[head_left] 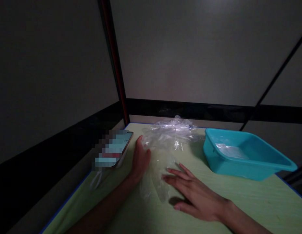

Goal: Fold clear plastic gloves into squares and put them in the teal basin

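Here | clear plastic bag (163,146) flat on table (238,198), under right hand (192,195) fingertips, beside left hand (140,161) fingers | both hands flat, fingers spread, gripping nothing | probably light, soft, slippery | best pinched at near edge

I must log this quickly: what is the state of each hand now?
Left hand: open, resting flat against the edge of the clear plastic bag.
Right hand: open, fingers spread flat on the bag.
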Demonstrator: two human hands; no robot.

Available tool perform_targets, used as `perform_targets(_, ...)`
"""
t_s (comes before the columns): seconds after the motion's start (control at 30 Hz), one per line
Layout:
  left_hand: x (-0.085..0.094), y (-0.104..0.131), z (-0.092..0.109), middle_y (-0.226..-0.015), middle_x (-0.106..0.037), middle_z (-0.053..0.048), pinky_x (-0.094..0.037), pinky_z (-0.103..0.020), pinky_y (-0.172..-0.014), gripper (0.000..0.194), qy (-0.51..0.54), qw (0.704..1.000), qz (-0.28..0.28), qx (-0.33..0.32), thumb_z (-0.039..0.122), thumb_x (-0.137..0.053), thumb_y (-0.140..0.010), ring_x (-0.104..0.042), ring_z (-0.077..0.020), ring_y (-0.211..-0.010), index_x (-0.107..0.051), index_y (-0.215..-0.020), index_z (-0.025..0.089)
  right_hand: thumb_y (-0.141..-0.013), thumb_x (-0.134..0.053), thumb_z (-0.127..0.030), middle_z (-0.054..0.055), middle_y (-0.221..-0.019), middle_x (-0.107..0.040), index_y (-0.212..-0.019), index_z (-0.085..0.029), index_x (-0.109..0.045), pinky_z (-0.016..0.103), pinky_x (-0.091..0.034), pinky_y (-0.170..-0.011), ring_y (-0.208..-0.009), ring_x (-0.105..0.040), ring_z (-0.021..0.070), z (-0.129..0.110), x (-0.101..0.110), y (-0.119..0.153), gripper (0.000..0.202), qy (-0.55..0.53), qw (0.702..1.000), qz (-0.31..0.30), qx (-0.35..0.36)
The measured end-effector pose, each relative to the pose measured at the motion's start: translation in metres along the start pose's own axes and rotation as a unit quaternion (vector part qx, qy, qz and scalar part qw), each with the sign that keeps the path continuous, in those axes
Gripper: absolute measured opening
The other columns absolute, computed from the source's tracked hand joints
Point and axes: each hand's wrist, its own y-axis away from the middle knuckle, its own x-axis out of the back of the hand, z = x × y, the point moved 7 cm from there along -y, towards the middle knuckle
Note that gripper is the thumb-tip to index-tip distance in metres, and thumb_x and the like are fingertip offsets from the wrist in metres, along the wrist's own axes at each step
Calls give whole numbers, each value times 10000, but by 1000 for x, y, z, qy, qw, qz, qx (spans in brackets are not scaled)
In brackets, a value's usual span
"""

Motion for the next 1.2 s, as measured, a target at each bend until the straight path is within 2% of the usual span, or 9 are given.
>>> perform_targets(0.13,2,3,14,-1249,-332,-118,-203,-355,-1005,581,-113,987,28,-108,73,-449,-651,-280,-228,-1187,-288,-1208,118,-778,-518,-330,86,-1190,-505,-1244,-190,-364,462,-55,-1024,-1188,-325,214,-5,0,3,510,4,999,-8,35)
perform_targets(0.33,-3,9,31,-1149,-454,-92,-281,-369,-967,414,-191,963,-11,-191,101,-431,-676,-391,-220,-1109,-437,-1088,145,-818,-411,-187,44,-929,-633,-1057,-214,-514,468,-168,-1007,-857,-572,169,3,17,13,262,68,992,99,25)
perform_targets(0.47,-23,19,37,-1076,-547,-51,-330,-316,-935,295,-192,935,-187,-230,155,-437,-731,-477,-179,-1031,-540,-1005,191,-810,-386,-153,26,-781,-629,-932,-217,-549,433,-319,-928,-720,-574,160,15,22,15,214,82,982,168,-22)
perform_targets(0.57,-40,40,40,-1267,-424,-47,-230,-332,-997,408,-185,861,-370,-296,243,-481,-757,-343,-188,-1180,-465,-1164,212,-815,-378,-173,55,-822,-617,-932,-198,-537,396,-392,-844,-786,-558,185,19,20,12,199,94,980,168,-48)
perform_targets(0.67,-46,55,38,-1360,-270,-50,-116,-373,-1024,538,-199,808,-455,-318,327,-488,-770,-189,-201,-1257,-327,-1271,218,-821,-370,-177,74,-844,-609,-941,-180,-531,376,-412,-792,-816,-544,201,23,20,12,201,103,977,168,-78)
perform_targets(0.77,-52,67,34,-1383,-198,-56,-74,-398,-1022,549,-252,804,-449,-298,384,-444,-791,-126,-202,-1271,-283,-1289,219,-816,-375,-174,77,-844,-606,-926,-178,-539,366,-414,-772,-821,-544,208,30,25,15,197,100,969,196,-109)
perform_targets(0.93,-50,98,37,-1391,-111,-112,-59,-502,-992,611,-344,844,-369,-180,476,-337,-810,-39,-284,-1269,-229,-1312,145,-810,-390,-185,69,-870,-610,-922,-181,-545,346,-427,-753,-820,-555,203,43,32,21,192,85,957,230,-153)
perform_targets(1.0,-47,111,46,-1388,-90,-132,-102,-491,-994,641,-345,839,-391,-155,468,-315,-817,-50,-292,-1265,-175,-1325,103,-805,-396,-195,67,-894,-616,-936,-177,-551,345,-431,-756,-838,-561,207,47,37,23,204,76,953,239,-169)
perform_targets(1.2,-33,89,58,-1339,-225,-208,-172,-375,-1017,497,-367,813,-394,-220,253,-303,-840,-165,-247,-1254,-302,-1254,-22,-791,-355,-149,71,-1077,-584,-1051,-153,-542,335,-400,-862,-1004,-521,201,42,43,7,320,24,955,229,-187)
